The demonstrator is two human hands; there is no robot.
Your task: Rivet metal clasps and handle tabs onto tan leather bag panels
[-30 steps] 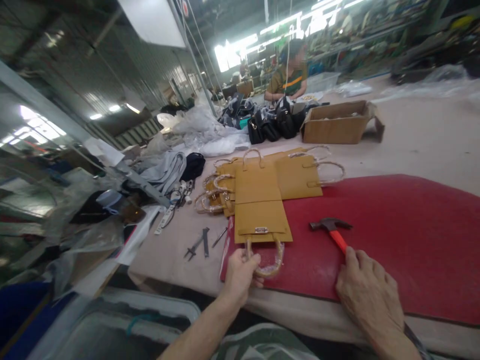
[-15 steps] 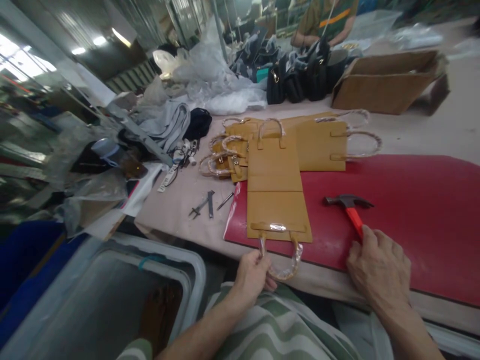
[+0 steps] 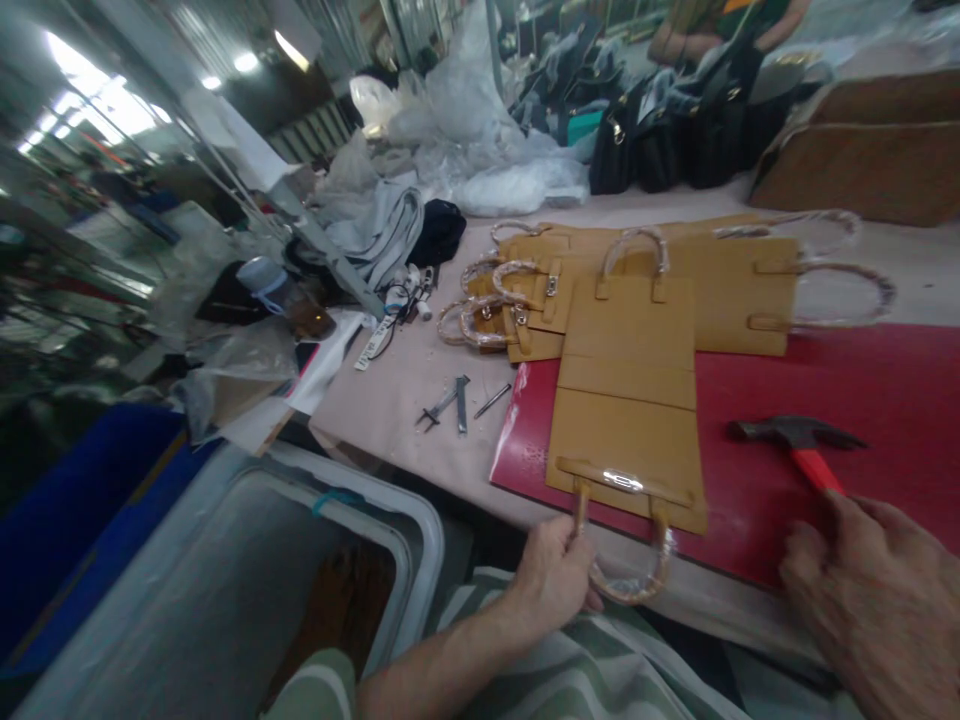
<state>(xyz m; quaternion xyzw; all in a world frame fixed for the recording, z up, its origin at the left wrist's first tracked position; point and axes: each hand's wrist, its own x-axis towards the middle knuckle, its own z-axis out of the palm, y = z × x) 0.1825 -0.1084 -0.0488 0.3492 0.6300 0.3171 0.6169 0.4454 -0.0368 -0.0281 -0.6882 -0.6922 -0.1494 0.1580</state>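
My left hand (image 3: 551,578) is closed round the plastic-wrapped handle (image 3: 626,580) of a flat tan bag piece (image 3: 630,400) that lies across the red mat (image 3: 862,400) and hangs over the table's near edge. My right hand (image 3: 870,590) grips the red handle of a hammer (image 3: 799,440), whose dark head rests on the mat to the right of the piece.
More tan bag pieces with wrapped handles (image 3: 720,280) are stacked behind. Small metal tools (image 3: 450,400) lie left of the mat. A grey bin (image 3: 247,580) stands below the table's edge. Black bags (image 3: 660,150), plastic sheets and a cardboard box (image 3: 862,160) sit farther back, near another person.
The view has dropped and swung left. My left hand has drawn the tan piece toward me, so its handle now hangs past the table's edge. My right hand stays on the hammer.
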